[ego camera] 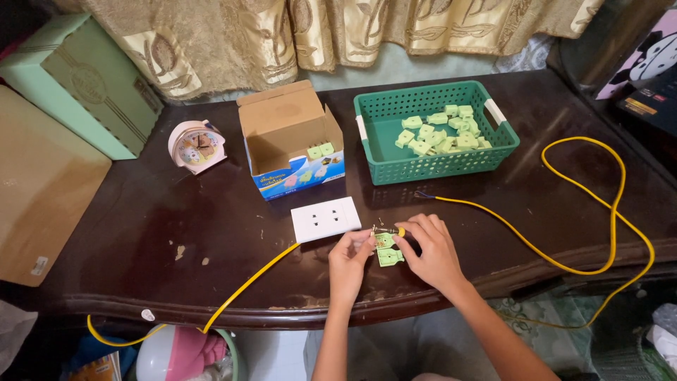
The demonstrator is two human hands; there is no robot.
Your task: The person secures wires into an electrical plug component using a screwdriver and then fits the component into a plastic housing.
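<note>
A dark, glossy wooden worktop (176, 212) fills the view from above, with patterned gold curtains (317, 35) hanging behind it. At the far left lie a large tan box (42, 183) and a pale green box (77, 77). A long yellow wire (592, 212) loops across the right side of the worktop and runs on to the left, past the near edge. Toward the back stands a green plastic basket (395, 169) holding a heap of small pale green socket parts (441, 134). Left of it sits an open cardboard carton (289, 137) with a few more of the same parts inside, and further left a small round pink alarm clock (197, 146). In front of the carton lies a white wall-socket faceplate (326, 219), flat on the worktop. Just beside it, at the near edge, the person's two bare hands meet. The left hand (349, 261) is curled, its fingertips pinching a pale green socket module (387, 248) that rests on the worktop. The right hand (430, 250) is closed around a small yellow-handled screwdriver (388, 231), whose tip points toward the module's top. The step in hand looks like work on a terminal screw; the next move would call for a steady module and a well-seated tip.
</note>
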